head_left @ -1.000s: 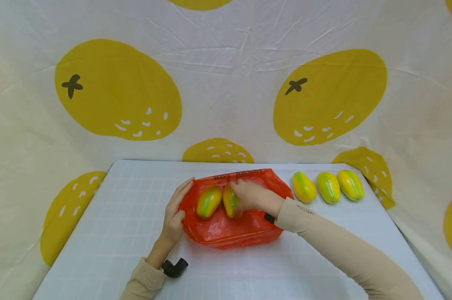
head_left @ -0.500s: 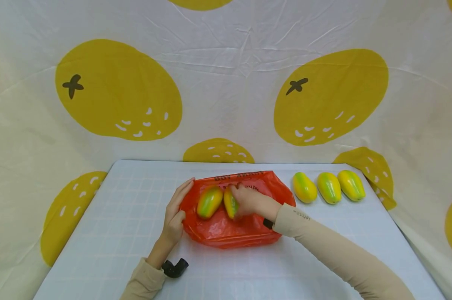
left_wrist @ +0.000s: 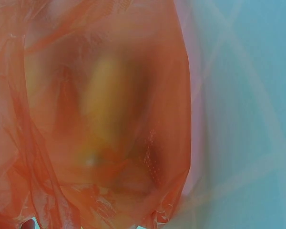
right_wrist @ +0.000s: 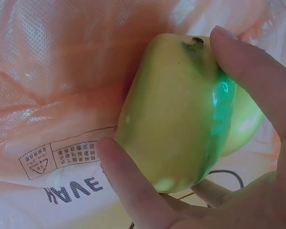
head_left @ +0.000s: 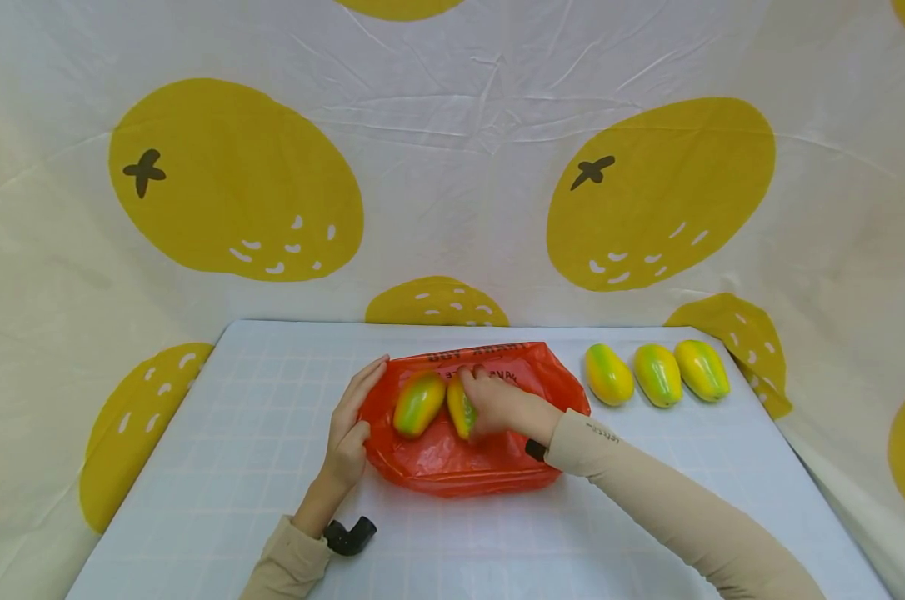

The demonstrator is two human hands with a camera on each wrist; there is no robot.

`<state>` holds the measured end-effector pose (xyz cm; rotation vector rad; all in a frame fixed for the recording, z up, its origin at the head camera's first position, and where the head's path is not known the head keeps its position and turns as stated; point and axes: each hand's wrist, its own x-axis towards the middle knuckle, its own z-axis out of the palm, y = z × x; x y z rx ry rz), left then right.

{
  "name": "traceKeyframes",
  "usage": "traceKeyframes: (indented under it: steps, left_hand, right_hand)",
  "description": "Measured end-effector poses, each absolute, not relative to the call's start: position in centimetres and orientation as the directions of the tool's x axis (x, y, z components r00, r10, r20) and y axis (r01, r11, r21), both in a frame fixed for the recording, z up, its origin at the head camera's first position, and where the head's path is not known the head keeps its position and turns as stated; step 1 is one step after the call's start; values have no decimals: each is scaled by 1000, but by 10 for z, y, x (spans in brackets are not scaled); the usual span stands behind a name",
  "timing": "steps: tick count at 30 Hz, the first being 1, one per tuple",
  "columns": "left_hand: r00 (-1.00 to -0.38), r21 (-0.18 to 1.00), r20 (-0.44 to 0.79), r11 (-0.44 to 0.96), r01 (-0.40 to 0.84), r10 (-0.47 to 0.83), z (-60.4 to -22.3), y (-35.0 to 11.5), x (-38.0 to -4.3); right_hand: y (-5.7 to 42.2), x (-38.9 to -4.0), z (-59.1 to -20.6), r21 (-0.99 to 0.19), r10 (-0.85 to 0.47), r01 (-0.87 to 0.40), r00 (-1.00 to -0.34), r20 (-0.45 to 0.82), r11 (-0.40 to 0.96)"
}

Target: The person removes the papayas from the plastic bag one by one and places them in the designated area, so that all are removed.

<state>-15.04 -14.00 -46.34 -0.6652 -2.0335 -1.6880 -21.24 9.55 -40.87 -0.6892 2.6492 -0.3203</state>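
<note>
An open red plastic bag lies mid-table, its mouth facing up. My left hand grips its left rim, thumb on the near side. Inside, my right hand holds a yellow-green papaya, thumb and fingers around it. In the right wrist view this papaya shows its dark stem end, with another papaya partly behind it. Left of the held one, a papaya rests in the bag. Through the bag wall, the left wrist view shows only blurred yellow shapes.
Three more papayas stand in a row at the back right: the left one, the middle one and the right one. The white table meets a fruit-print cloth at its back edge.
My right hand and forearm have shifted slightly left with the papaya. The bag's far side has opened out a little, showing more printing. My left hand stays in place.
</note>
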Motion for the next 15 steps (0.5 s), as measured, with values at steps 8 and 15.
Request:
traceKeyframes:
  steps: [8, 15]
  left_hand:
    - [-802, 790, 589, 139, 598, 102, -464, -140, -151]
    - [-797, 786, 595, 134, 604, 100, -463, -139, -151]
  right_hand:
    - [97, -216, -414, -352, -477, -357, -803, -357, 865]
    - [100, -219, -414, -369, -502, -379, -797, -336, 848]
